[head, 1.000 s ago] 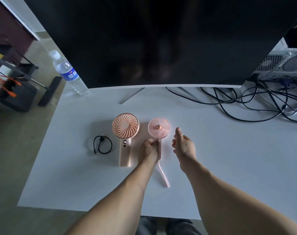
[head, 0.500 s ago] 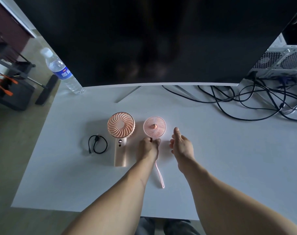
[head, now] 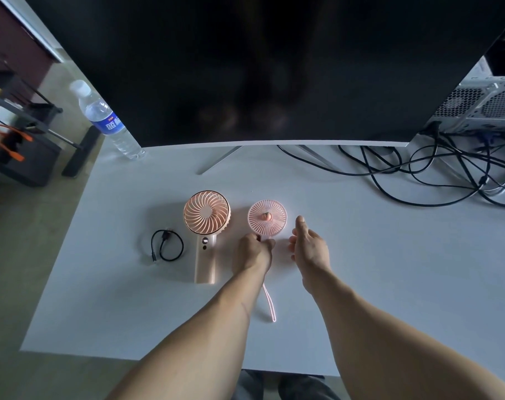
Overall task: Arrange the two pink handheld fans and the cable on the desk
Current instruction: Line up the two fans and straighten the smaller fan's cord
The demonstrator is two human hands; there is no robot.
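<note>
The left hand (head: 252,251) seems to grip the small fan (head: 267,217) by its handle; the right hand (head: 310,249) hovers beside it, fingers relaxed.

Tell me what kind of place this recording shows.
Probably an office or computer workstation: a white desk holds a large dark monitor, a computer case and tangled black cables.
</note>
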